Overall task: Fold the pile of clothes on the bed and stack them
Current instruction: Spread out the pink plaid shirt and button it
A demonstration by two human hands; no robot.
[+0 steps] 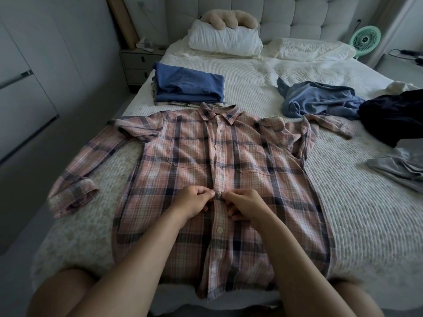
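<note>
A pink and navy plaid shirt [183,156] lies flat, front up, across the near half of the bed [366,213], sleeves spread to both sides. My left hand [192,200] and my right hand [246,202] meet at the button placket in the shirt's middle, each pinching the fabric beside a button. A folded stack [187,88] topped by blue garments sits beyond the collar at the left. Unfolded clothes lie at the right: a crumpled light-blue garment [320,99], a dark navy one [393,117] and a grey one [398,170].
Two white pillows [225,40] and a plush toy [229,19] rest against the tufted headboard. A nightstand [139,62] stands left of the bed, a green fan [365,40] at the right. My knees press against the near edge of the bed.
</note>
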